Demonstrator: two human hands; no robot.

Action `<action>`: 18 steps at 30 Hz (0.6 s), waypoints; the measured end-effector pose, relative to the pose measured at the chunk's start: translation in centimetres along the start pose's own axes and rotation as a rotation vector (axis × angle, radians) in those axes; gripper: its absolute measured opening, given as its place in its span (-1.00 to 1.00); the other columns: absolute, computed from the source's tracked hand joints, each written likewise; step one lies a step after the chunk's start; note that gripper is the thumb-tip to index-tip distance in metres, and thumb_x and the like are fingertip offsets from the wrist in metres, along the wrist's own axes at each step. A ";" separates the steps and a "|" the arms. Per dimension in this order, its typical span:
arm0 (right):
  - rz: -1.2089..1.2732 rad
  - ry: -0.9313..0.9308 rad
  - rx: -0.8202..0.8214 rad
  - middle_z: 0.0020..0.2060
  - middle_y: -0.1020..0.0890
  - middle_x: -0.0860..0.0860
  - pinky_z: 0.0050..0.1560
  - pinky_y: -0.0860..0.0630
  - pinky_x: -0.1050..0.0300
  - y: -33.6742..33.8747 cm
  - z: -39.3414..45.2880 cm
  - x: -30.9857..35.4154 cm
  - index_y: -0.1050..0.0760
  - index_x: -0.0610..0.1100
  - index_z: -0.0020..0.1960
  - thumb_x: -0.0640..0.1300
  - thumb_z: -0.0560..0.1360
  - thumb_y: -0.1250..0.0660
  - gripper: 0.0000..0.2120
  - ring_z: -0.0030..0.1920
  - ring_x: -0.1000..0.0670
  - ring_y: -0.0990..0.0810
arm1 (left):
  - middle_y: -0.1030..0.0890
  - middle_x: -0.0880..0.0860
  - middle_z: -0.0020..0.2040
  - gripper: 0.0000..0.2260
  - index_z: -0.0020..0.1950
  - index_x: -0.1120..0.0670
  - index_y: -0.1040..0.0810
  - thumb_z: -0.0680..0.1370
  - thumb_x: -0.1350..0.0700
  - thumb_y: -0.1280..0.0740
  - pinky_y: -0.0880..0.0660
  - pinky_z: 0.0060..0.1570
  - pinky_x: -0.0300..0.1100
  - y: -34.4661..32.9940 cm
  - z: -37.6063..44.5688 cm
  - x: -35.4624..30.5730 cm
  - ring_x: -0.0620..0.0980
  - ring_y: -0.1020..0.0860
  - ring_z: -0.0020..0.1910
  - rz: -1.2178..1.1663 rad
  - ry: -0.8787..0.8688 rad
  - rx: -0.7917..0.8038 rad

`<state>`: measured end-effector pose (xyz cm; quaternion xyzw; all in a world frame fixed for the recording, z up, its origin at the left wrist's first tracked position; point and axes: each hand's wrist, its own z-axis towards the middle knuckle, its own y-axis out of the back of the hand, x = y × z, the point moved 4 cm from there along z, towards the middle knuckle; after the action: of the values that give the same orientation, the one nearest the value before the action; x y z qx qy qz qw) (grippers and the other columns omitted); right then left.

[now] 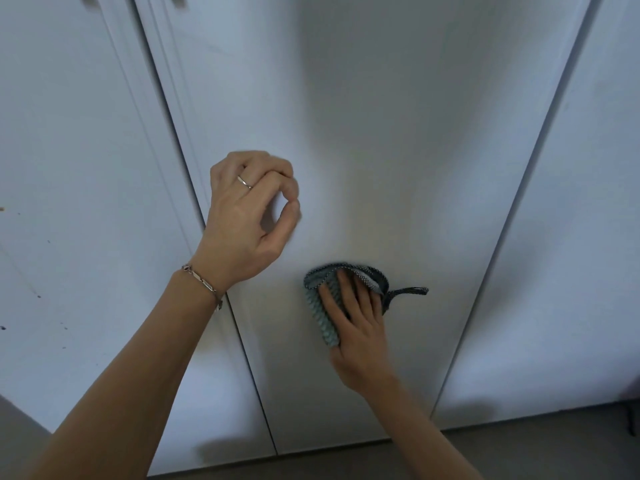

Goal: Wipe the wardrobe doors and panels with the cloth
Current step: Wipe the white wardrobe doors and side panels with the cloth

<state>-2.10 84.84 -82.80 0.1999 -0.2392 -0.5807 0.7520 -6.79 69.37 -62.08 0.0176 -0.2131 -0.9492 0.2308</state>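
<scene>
Smooth matt white wardrobe door [398, 168]; ribbed teal cloth [327, 320]

Dim, cool, even light is seen; a broad soft shadow is cast down the middle door [381, 133], and straight edges are bowed by wide-angle distortion.

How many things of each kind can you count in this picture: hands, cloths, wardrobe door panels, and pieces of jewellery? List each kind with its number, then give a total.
Hands: 2, the left hand and the right hand
Cloths: 1, the teal cloth
Wardrobe door panels: 3, the left panel, the middle panel, the right panel
Jewellery: 2, a ring and a bracelet
Total: 8
</scene>
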 end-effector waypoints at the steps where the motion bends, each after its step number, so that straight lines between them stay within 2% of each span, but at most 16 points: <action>1: 0.009 -0.004 0.003 0.66 0.12 0.15 0.63 0.22 0.00 0.1 -0.1 -0.3 0.09 0.18 0.66 -0.09 0.46 -0.20 -0.15 0.66 0.03 0.15 | -0.63 0.03 0.06 -0.98 -0.09 0.16 -0.60 0.54 0.25 -0.40 -0.20 0.31 -0.12 0.0 0.0 0.0 0.12 -0.50 0.18 -0.001 -0.002 0.004; 4: 0.065 -0.063 -0.088 0.67 0.11 0.12 0.63 0.20 -0.03 2.2 2.2 -0.9 -0.04 0.13 0.65 -0.12 0.49 -0.16 -0.24 0.66 0.01 0.14 | -0.63 0.03 0.06 -0.98 -0.08 0.16 -0.60 0.53 0.25 -0.39 -0.18 0.31 -0.16 0.1 0.0 0.0 0.12 -0.49 0.19 -0.007 0.005 0.026; 7: 0.182 -0.216 -0.328 0.66 -0.04 -0.07 0.63 0.22 -0.12 6.5 7.7 -1.8 -0.16 -0.07 0.64 -0.22 0.58 -0.17 -0.37 0.67 -0.09 0.15 | -0.63 0.02 0.06 -0.98 -0.09 0.15 -0.60 0.53 0.25 -0.39 -0.17 0.31 -0.16 0.1 0.0 -0.1 0.11 -0.49 0.18 -0.012 0.015 0.032; 9: 0.290 -0.295 -0.447 0.65 -0.07 -0.13 0.63 0.21 -0.21 9.1 11.2 -1.9 -0.16 -0.12 0.63 -0.30 0.61 -0.21 -0.38 0.66 -0.20 0.11 | -0.63 0.01 0.06 -0.98 -0.09 0.15 -0.60 0.53 0.25 -0.39 -0.18 0.31 -0.14 0.1 0.0 -0.1 0.11 -0.49 0.19 -0.011 0.013 0.033; 11: 0.350 -0.348 -0.500 0.65 -0.04 -0.15 0.62 0.23 -0.22 10.2 13.1 -1.4 -0.12 -0.12 0.64 -0.33 0.61 -0.21 -0.36 0.66 -0.20 0.12 | -0.63 0.01 0.06 -0.98 -0.09 0.15 -0.61 0.53 0.25 -0.39 -0.18 0.31 -0.14 0.1 0.1 0.0 0.09 -0.47 0.19 -0.006 0.009 0.034; 14: 0.257 -0.270 -0.448 0.65 -0.04 -0.13 0.62 0.24 -0.18 9.0 12.3 -0.3 -0.15 -0.14 0.64 -0.30 0.62 -0.19 -0.39 0.66 -0.18 0.13 | -0.63 0.01 0.05 -0.96 -0.08 0.15 -0.62 0.53 0.26 -0.38 -0.17 0.32 -0.14 0.1 0.0 0.0 0.08 -0.46 0.19 -0.005 0.006 0.032; 18: 0.174 -0.080 -0.179 0.67 0.11 0.07 0.62 0.22 -0.12 3.1 5.5 1.5 -0.09 -0.02 0.65 -0.16 0.55 -0.16 -0.31 0.67 -0.10 0.12 | -0.64 0.03 0.05 -0.90 -0.06 0.16 -0.65 0.55 0.27 -0.34 -0.15 0.33 -0.18 0.1 0.0 0.2 0.06 -0.43 0.20 -0.006 0.000 0.037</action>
<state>-2.61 84.06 -76.42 0.0871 -0.2325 -0.5399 0.8043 -6.90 69.24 -62.02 0.0222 -0.2305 -0.9458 0.2276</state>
